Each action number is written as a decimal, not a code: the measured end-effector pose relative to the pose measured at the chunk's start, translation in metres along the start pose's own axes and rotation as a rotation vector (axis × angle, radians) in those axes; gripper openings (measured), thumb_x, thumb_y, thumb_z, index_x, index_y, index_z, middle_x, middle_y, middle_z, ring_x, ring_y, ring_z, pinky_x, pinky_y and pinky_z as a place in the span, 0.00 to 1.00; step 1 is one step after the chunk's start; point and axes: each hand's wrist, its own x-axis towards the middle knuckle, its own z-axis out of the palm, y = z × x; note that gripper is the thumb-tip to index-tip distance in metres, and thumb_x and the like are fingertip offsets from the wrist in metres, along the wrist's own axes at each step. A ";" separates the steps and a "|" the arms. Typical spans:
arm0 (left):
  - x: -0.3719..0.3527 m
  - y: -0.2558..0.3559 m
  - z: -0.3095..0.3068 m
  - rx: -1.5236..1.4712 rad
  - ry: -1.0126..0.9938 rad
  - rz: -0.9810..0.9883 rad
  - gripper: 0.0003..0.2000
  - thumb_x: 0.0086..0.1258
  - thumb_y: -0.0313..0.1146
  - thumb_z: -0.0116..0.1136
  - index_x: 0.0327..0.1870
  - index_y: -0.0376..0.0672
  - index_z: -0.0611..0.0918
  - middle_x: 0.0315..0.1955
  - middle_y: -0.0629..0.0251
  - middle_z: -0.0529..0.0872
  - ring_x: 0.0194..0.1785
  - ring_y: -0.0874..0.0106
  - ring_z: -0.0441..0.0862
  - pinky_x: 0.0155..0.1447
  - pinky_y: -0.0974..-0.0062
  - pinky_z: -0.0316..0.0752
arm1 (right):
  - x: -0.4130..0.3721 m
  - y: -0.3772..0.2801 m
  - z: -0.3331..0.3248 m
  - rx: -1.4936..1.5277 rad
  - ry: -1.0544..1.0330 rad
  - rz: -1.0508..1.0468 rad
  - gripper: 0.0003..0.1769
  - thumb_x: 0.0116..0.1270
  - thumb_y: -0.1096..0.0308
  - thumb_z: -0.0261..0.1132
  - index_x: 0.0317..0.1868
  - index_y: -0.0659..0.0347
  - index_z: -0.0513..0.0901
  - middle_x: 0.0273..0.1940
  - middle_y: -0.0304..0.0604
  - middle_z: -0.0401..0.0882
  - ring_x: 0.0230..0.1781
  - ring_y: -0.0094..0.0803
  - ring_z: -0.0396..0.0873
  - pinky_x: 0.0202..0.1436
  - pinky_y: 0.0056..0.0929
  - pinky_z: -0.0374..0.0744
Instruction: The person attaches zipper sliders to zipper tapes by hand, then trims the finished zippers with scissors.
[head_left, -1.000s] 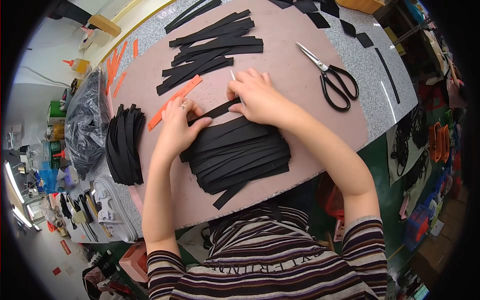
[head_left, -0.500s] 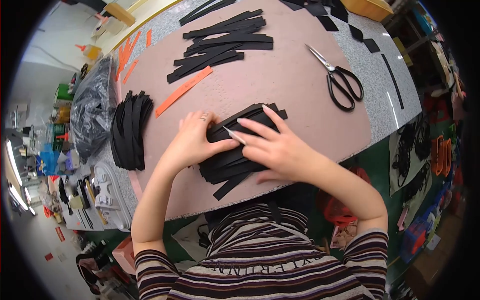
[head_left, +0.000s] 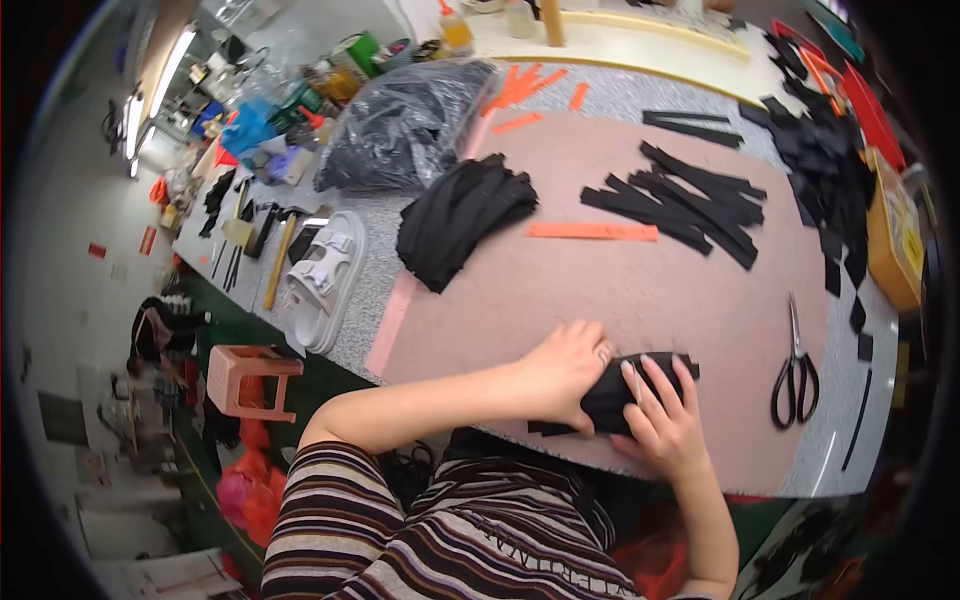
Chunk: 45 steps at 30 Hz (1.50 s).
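We wear a short-sleeved shirt (head_left: 425,555) striped in black, brown and pale grey, dark lettering (head_left: 535,558) across its front, and a ring (head_left: 604,353) on our left hand (head_left: 572,372).

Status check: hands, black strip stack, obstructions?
Left hand at left end of black strip stack, right hand over its top. Stack near front edge of mat. Scissors lie apart to the right; no obstruction seen.

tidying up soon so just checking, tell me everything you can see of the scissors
The scissors have slim, silvery, metal-looking blades, closed or nearly so, and two black loop handles. They lie on the pinkish mat, toward its right edge, blades pointing up the picture. Nothing else touches them.
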 end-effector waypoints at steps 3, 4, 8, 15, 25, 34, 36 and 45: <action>-0.008 0.001 0.006 -0.093 -0.057 -0.066 0.47 0.43 0.43 0.85 0.66 0.32 0.73 0.52 0.48 0.80 0.59 0.48 0.79 0.63 0.56 0.75 | -0.002 0.004 0.004 0.023 0.021 -0.016 0.20 0.63 0.52 0.70 0.42 0.57 0.76 0.68 0.54 0.81 0.69 0.52 0.78 0.71 0.63 0.70; -0.012 0.000 0.012 -0.072 -0.028 -0.072 0.46 0.43 0.44 0.85 0.65 0.31 0.74 0.50 0.49 0.81 0.58 0.49 0.79 0.62 0.56 0.74 | 0.000 0.001 0.004 0.036 0.029 -0.008 0.20 0.64 0.52 0.70 0.42 0.58 0.76 0.67 0.55 0.81 0.68 0.52 0.79 0.70 0.63 0.71; -0.029 0.009 0.024 -0.026 0.022 -0.132 0.40 0.40 0.45 0.82 0.54 0.28 0.80 0.48 0.51 0.79 0.56 0.54 0.76 0.60 0.56 0.73 | -0.002 -0.003 0.007 0.045 0.068 -0.044 0.18 0.66 0.54 0.68 0.42 0.59 0.75 0.65 0.56 0.83 0.64 0.52 0.81 0.66 0.62 0.73; -0.059 0.020 0.054 -0.152 0.161 -0.178 0.43 0.42 0.38 0.82 0.63 0.32 0.75 0.48 0.52 0.79 0.55 0.52 0.77 0.61 0.61 0.74 | -0.002 -0.005 0.010 -0.003 0.080 -0.079 0.07 0.69 0.70 0.61 0.33 0.57 0.71 0.60 0.52 0.88 0.60 0.49 0.83 0.62 0.57 0.76; -0.072 0.022 0.054 -0.317 0.170 -0.092 0.45 0.45 0.36 0.81 0.67 0.32 0.72 0.50 0.50 0.80 0.56 0.51 0.81 0.58 0.59 0.74 | -0.003 -0.009 0.009 -0.106 0.138 -0.171 0.10 0.70 0.74 0.57 0.30 0.59 0.67 0.54 0.56 0.89 0.56 0.51 0.85 0.57 0.56 0.79; -0.071 0.007 0.057 -0.427 0.336 -0.152 0.44 0.50 0.34 0.77 0.70 0.33 0.68 0.53 0.45 0.82 0.57 0.48 0.83 0.63 0.55 0.78 | 0.031 0.012 0.013 -0.129 0.139 -0.286 0.10 0.73 0.73 0.59 0.34 0.58 0.66 0.56 0.56 0.88 0.53 0.50 0.86 0.50 0.52 0.81; -0.068 0.008 0.058 -0.525 0.352 -0.132 0.43 0.51 0.34 0.76 0.70 0.33 0.67 0.53 0.42 0.82 0.57 0.44 0.83 0.63 0.55 0.79 | 0.036 0.013 0.007 -0.129 0.092 -0.314 0.10 0.71 0.71 0.60 0.35 0.57 0.65 0.58 0.54 0.88 0.51 0.49 0.86 0.49 0.51 0.81; -0.070 -0.040 -0.050 -0.550 0.339 -0.161 0.48 0.47 0.40 0.80 0.71 0.36 0.68 0.54 0.40 0.84 0.58 0.43 0.84 0.65 0.56 0.79 | 0.142 0.023 0.012 -0.231 0.348 -0.384 0.11 0.67 0.66 0.65 0.39 0.51 0.68 0.62 0.47 0.87 0.45 0.40 0.84 0.40 0.35 0.78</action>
